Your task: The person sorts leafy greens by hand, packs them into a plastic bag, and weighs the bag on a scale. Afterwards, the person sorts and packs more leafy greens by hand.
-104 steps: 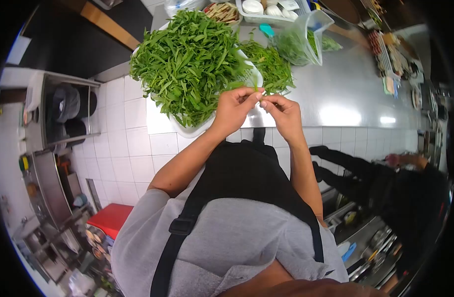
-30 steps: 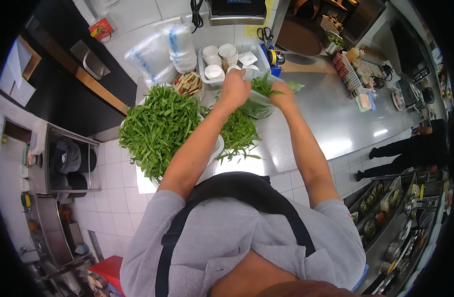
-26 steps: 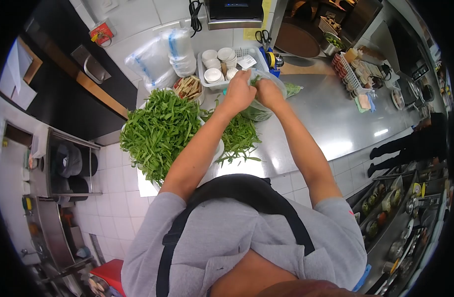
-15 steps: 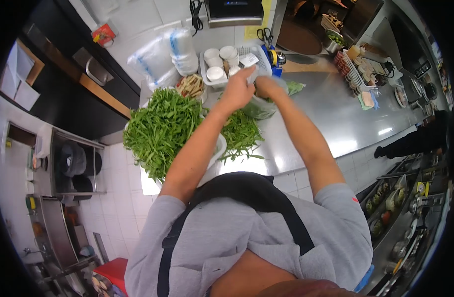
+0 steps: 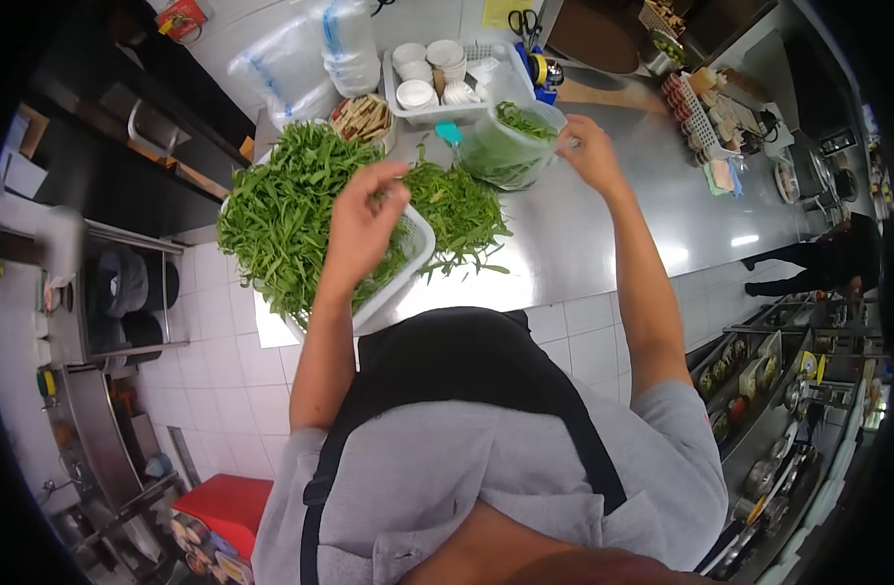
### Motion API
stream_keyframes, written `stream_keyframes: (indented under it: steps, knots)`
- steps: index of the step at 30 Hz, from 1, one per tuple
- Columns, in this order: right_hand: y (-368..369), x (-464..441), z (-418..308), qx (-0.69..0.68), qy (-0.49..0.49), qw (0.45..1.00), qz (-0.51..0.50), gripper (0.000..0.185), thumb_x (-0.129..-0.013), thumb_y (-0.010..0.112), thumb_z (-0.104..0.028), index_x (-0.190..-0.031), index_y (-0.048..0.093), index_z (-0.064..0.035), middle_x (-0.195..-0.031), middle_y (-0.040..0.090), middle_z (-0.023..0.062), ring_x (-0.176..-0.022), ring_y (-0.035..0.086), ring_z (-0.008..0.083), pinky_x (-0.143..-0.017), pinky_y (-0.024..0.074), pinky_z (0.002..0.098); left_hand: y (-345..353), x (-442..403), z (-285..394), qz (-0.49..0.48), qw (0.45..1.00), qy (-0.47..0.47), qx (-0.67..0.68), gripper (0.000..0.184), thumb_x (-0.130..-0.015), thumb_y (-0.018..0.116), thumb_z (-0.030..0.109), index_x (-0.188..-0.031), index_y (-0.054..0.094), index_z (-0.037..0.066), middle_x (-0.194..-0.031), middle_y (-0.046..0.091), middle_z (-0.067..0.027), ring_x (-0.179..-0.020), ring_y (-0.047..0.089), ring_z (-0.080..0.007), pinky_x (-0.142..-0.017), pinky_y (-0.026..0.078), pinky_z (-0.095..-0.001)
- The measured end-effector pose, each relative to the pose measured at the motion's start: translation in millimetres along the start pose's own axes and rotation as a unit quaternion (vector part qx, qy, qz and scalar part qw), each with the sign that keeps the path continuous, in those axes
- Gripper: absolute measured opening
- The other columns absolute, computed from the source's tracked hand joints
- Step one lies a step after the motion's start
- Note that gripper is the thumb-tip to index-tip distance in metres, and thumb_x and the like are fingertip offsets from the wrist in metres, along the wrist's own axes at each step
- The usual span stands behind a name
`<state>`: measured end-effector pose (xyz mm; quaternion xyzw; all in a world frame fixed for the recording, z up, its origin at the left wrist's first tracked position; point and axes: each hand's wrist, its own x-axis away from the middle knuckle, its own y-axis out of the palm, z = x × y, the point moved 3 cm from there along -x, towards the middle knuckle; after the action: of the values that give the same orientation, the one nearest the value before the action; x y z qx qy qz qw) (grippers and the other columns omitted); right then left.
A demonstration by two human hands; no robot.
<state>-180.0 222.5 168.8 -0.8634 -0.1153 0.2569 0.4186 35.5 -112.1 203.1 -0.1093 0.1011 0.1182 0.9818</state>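
Observation:
A clear plastic bag [image 5: 510, 146] with leafy greens inside stands on the steel counter, its mouth open. My right hand [image 5: 590, 154] pinches the right edge of the bag's rim. My left hand [image 5: 367, 222] hovers over the leafy greens [image 5: 296, 210] heaped in a white plastic basket [image 5: 423, 239]; its fingers are loosely curved, and I see nothing in them. Between the basket and the bag lies a loose pile of greens [image 5: 457, 214] on the counter. Just left of the bag is a small teal object [image 5: 449, 133] whose kind I cannot make out.
Behind are a white tray [image 5: 427, 112] of small white cups, a tub of cut stalks [image 5: 362, 119] and stacked clear plastic packs [image 5: 286, 73]. A white basket [image 5: 698, 117] with food items sits on the right of the steel counter [image 5: 652, 195]. A person in dark clothes [image 5: 827, 255] stands far right.
My hands have moved apart. The left one has left the bag and come back over the greens; the right one has shifted right to the bag's rim. The bag now stands wider open.

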Motion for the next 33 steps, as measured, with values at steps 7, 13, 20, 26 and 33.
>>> stream_keyframes:
  steps: [7,13,20,26,33]
  knots:
    - [-53.6,-16.5,-49.0,-0.259,0.067,0.961,0.064,0.012,-0.086,0.074,0.002,-0.090,0.063,-0.0005,-0.086,0.070,0.0046,-0.079,0.064,0.0091,-0.072,0.0508,0.0234,1.7,54.4,-6.9,-0.068,0.992,-0.020,0.100,0.034,-0.091,0.066,0.000,-0.125,0.068,0.005,-0.135,0.056,-0.0099,-0.103,0.061,-0.0138,-0.083,0.052,-0.0258]
    - [-132.8,58.7,-114.0,-0.265,0.088,0.950,0.141,0.013,-0.088,0.070,0.005,-0.095,0.062,-0.0021,-0.092,0.068,0.0019,-0.086,0.064,0.0087,-0.077,0.0508,0.0226,52.5,65.4,-14.4,-0.160,0.960,-0.042,0.224,0.052,-0.088,0.073,0.001,-0.137,0.058,0.005,-0.138,0.055,-0.0100,-0.111,0.060,-0.0161,-0.087,0.053,-0.0285]
    - [-179.4,184.9,-139.3,-0.307,0.149,0.933,0.115,0.025,-0.087,0.069,0.006,-0.111,0.063,0.0000,-0.100,0.066,0.0026,-0.093,0.063,0.0101,-0.084,0.0520,0.0261,172.8,64.9,-30.7,-0.220,0.950,0.011,0.220,0.107,-0.081,0.087,0.020,-0.159,0.017,-0.003,-0.155,0.040,-0.0215,-0.136,0.048,-0.0263,-0.107,0.045,-0.0377]
    - [-200.0,288.1,-84.1,-0.352,0.151,0.914,0.130,0.028,-0.090,0.066,0.005,-0.117,0.063,0.0003,-0.105,0.065,0.0029,-0.092,0.061,0.0092,-0.083,0.0495,0.0257,238.0,99.8,29.2,-0.328,0.930,0.020,0.162,0.030,-0.105,0.055,0.021,-0.119,0.071,-0.001,-0.111,0.073,-0.0070,-0.107,0.066,-0.0153,-0.096,0.049,-0.0293]
    - [-189.3,373.1,-12.9,-0.474,0.189,0.838,0.194,0.027,-0.095,0.060,0.001,-0.122,0.063,-0.0007,-0.104,0.064,0.0015,-0.094,0.059,0.0087,-0.085,0.0490,0.0251,318.2,136.5,57.2,-0.341,0.917,-0.086,0.185,0.037,-0.109,0.049,0.026,-0.122,0.068,-0.003,-0.110,0.071,-0.0074,-0.101,0.064,-0.0131,-0.092,0.050,-0.0295]
